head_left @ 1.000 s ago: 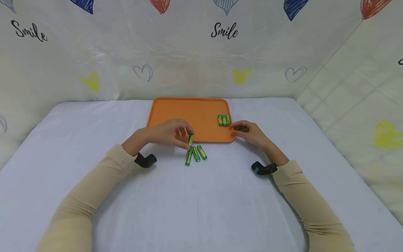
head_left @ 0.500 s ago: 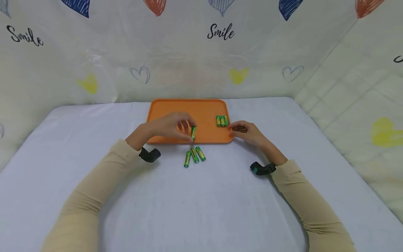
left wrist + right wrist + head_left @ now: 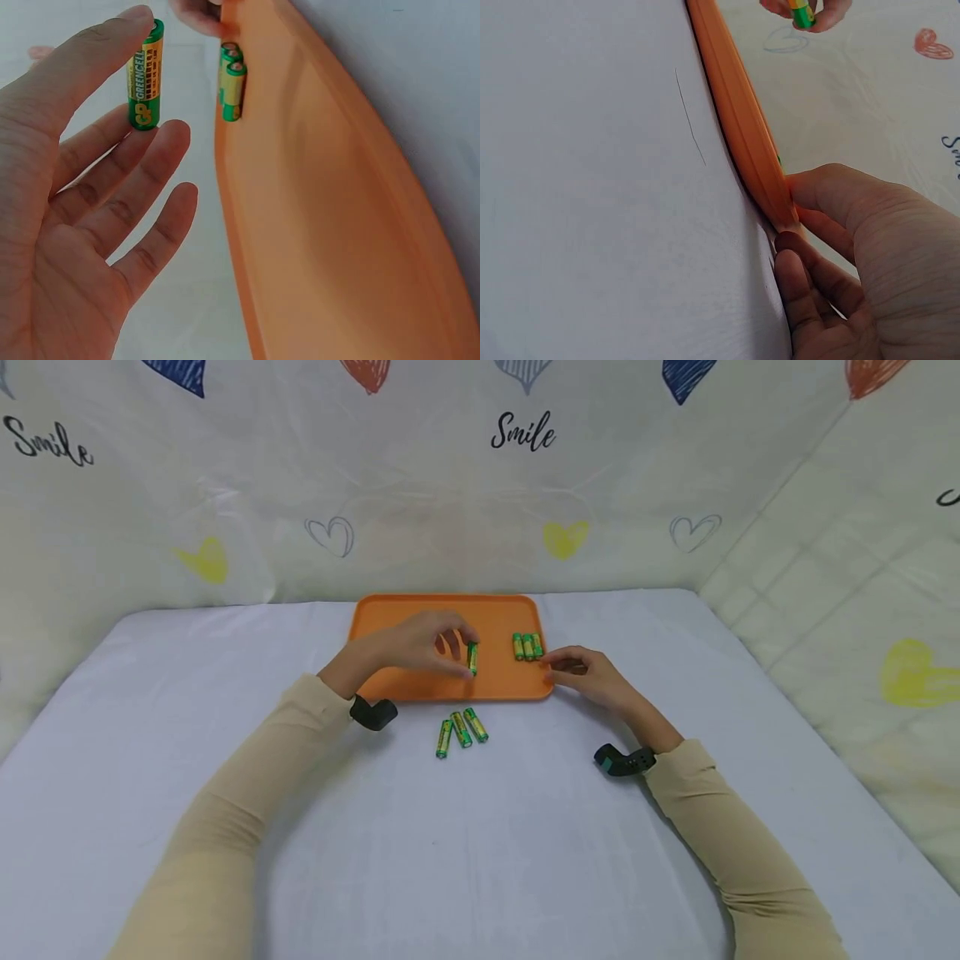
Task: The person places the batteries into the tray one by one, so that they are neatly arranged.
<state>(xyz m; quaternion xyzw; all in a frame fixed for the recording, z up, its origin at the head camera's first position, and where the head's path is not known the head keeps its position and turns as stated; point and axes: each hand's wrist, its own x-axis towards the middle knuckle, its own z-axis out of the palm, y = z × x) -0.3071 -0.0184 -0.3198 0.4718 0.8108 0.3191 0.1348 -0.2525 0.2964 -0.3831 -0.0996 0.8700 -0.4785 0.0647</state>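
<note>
Between thumb and fingertip my left hand (image 3: 426, 642) pinches a green and yellow battery (image 3: 145, 79) by its ends, held above the orange tray (image 3: 420, 685). The other fingers of that hand are spread in the left wrist view. A row of 3 batteries (image 3: 527, 647) lies on the right side of the tray. At the tray's right front edge my right hand (image 3: 588, 677) grips the rim, thumb on it and fingers against the outer side in the right wrist view. On the cloth in front of the tray lie 3 more loose batteries (image 3: 461, 730), side by side at slight angles.
A white cloth (image 3: 450, 843) covers the table. Behind it hangs a pale sheet (image 3: 435, 485) printed with hearts and lettering. Dark devices sit on both wrists, a left one (image 3: 373, 713) and a right one (image 3: 624, 761).
My left hand has lifted the battery from beside the loose ones and carried it forward and right over the tray. The right hand stays at the tray's edge.
</note>
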